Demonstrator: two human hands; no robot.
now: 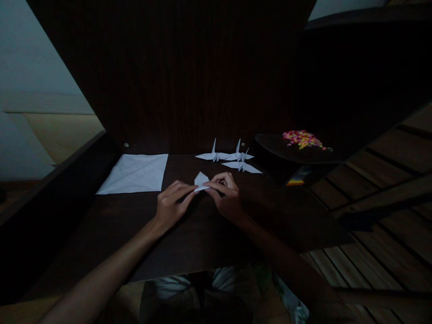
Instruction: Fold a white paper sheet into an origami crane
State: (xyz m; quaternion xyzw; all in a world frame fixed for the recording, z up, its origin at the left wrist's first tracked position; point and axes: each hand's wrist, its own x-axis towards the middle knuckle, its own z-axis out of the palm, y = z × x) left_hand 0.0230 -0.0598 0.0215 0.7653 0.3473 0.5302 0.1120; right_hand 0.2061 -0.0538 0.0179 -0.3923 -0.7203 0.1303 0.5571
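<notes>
A small piece of folded white paper (201,179) is held between both hands over the dark desk, with a pointed top and a narrow strip along its lower edge. My left hand (173,201) pinches the lower left corner between thumb and fingers. On the other side, my right hand (227,194) pinches the lower right corner, its fingers bent. Just behind the hands stand 3 white origami cranes (242,167), their wings spread and close together. A larger white paper sheet (135,174) with crease lines lies to the left.
Many small colourful pieces (303,139) are heaped on a raised dark shelf (270,145) at the right. A dark side panel (50,202) borders the desk (189,238) on the left, and a tall dark board (189,81) rises behind. Slatted wood (371,180) is at the right.
</notes>
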